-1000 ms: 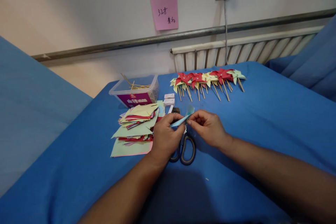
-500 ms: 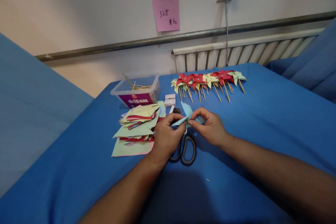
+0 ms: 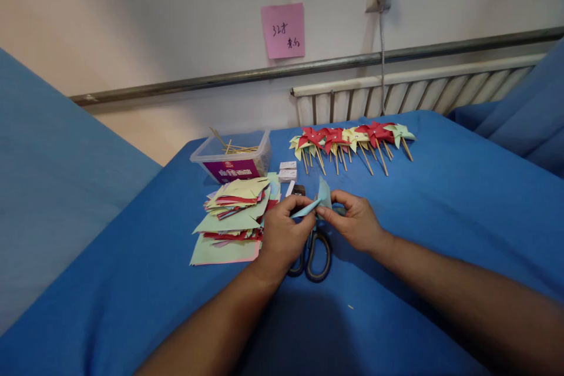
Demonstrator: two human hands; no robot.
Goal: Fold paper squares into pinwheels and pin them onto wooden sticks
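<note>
My left hand (image 3: 282, 235) and my right hand (image 3: 356, 222) meet over the blue cloth and both pinch a small light-blue paper piece (image 3: 318, 201) whose flaps stand up between the fingertips. Black-handled scissors (image 3: 316, 251) lie flat on the cloth just under the hands, partly hidden by them. A loose stack of cut yellow, red and green paper squares (image 3: 233, 217) lies right beside my left hand.
A row of finished red and yellow pinwheels on sticks (image 3: 350, 140) lies at the far side. A clear plastic box of wooden sticks (image 3: 232, 158) and small white boxes (image 3: 288, 170) stand behind the paper stack. The table with its blue cloth (image 3: 462, 200) ends near a radiator (image 3: 409, 91).
The paper piece has been turned and folded between the fingers; its upright flap now stands higher and narrower. Both hands stay together in the same spot.
</note>
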